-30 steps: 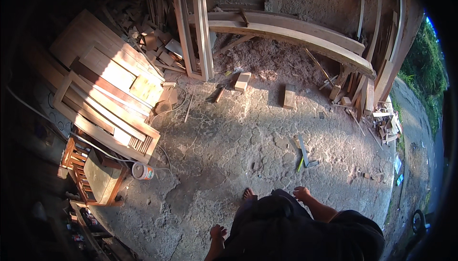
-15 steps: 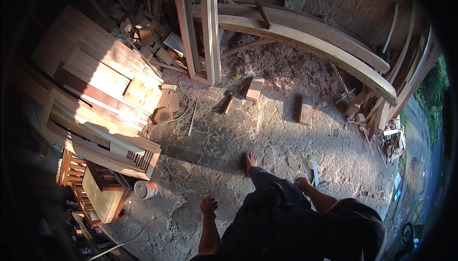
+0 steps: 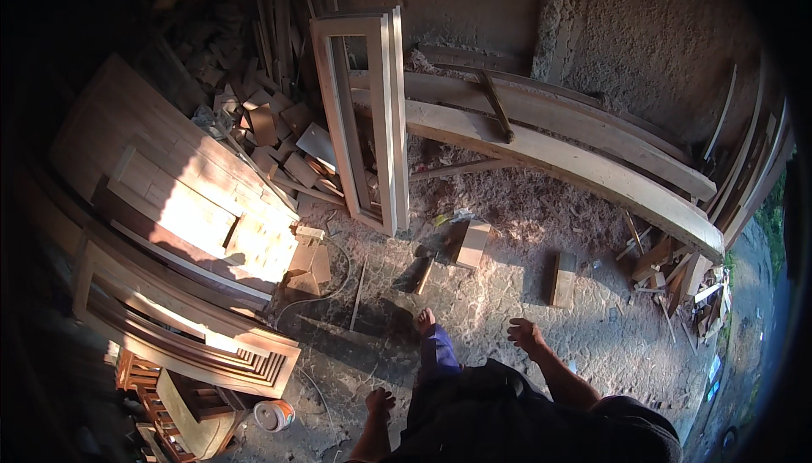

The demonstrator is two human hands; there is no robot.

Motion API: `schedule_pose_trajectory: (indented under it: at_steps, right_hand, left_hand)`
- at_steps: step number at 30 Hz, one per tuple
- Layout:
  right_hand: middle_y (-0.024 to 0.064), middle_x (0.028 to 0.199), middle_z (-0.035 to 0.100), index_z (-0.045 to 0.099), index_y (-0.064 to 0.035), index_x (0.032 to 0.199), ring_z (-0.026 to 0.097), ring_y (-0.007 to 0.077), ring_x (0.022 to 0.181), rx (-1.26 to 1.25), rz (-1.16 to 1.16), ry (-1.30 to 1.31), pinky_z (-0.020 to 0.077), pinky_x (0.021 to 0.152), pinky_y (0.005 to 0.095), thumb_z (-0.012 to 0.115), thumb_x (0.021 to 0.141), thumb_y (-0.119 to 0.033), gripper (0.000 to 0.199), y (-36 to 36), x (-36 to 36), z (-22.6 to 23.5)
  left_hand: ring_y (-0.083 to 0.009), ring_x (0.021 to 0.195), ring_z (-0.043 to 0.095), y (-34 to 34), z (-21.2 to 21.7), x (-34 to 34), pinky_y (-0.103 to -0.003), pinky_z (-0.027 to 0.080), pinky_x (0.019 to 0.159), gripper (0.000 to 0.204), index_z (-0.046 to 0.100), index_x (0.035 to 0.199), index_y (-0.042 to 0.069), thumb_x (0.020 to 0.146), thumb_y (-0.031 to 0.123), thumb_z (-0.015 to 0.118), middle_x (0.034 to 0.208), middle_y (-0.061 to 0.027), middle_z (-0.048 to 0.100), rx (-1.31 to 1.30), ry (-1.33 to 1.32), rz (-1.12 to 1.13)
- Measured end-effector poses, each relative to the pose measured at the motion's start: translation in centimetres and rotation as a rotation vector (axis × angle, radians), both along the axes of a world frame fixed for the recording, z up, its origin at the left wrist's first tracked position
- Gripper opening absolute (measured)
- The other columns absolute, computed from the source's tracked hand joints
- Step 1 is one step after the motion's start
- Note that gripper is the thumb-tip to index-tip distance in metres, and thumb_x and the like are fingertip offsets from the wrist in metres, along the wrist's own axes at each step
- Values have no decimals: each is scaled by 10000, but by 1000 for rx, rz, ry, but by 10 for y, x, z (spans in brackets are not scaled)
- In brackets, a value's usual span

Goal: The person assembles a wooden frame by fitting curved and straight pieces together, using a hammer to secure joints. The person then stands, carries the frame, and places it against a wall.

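My right hand (image 3: 526,335) reaches out over the concrete floor with its fingers apart and nothing in it. Low beside my body hangs my left hand (image 3: 380,404), empty, its fingers loosely curled but parted. One bare foot shows ahead of me on the floor. Neither hand touches anything. Past my foot lie a hammer-like tool with a wooden handle (image 3: 425,276) and a wooden block (image 3: 473,243). A second block (image 3: 562,279) stands farther right. Upright beyond them are narrow wooden window frames (image 3: 388,125).
At the left, wooden panels (image 3: 182,154) and door-like frames (image 3: 182,315) lie stacked, with a paint bucket (image 3: 274,415) near them. Long planks (image 3: 558,150) lie along the back above wood shavings (image 3: 516,209). Offcuts are heaped at the back left; scrap strips lean at the right.
I have moved forward, so the window frames, blocks and bucket appear lower in view. My right hand has swung forward, and my leading foot has shifted left in view.
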State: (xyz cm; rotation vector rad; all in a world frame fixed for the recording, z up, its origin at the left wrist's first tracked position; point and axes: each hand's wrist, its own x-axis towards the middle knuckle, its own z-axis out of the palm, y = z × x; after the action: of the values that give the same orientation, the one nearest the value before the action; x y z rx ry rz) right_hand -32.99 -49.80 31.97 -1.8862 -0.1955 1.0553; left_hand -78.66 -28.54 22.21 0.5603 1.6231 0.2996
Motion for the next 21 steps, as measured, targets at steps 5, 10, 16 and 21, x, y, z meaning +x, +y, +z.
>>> schedule_pose_trajectory:
  at_steps: [5,10,16,21]
  right_hand:
    - [158,1007,770,662,-61,1289,757,223,843,-300,176,-21,588,671,355,694,919,-295,439,12,8,-39]
    - [100,970,732,674,-83,1215,735,234,766,-438,-200,190,575,579,367,664,926,-114,291,8,28,-45]
    - [113,1033,729,623,-58,1259,735,282,793,-259,-599,397,553,599,378,645,939,-112,326,47,49,-25]
    - [150,1037,718,575,-21,1347,730,293,803,-202,-635,454,548,598,377,671,917,-81,445,91,51,-15]
  left_hand:
    - [-144,594,579,261,26,146,-289,438,455,121,642,1071,144,1013,244,605,792,6,600,353,-328,-80]
    - [-123,756,593,500,107,347,-272,481,637,166,622,1129,88,975,135,662,936,-9,592,810,-184,-202]
    - [-290,1149,622,700,259,533,-411,527,944,608,499,1411,35,883,163,772,1327,-176,583,1140,-124,-355]
    - [-416,1456,382,787,339,620,-472,345,1194,911,267,1579,27,867,278,778,1591,-259,357,1233,125,-479]
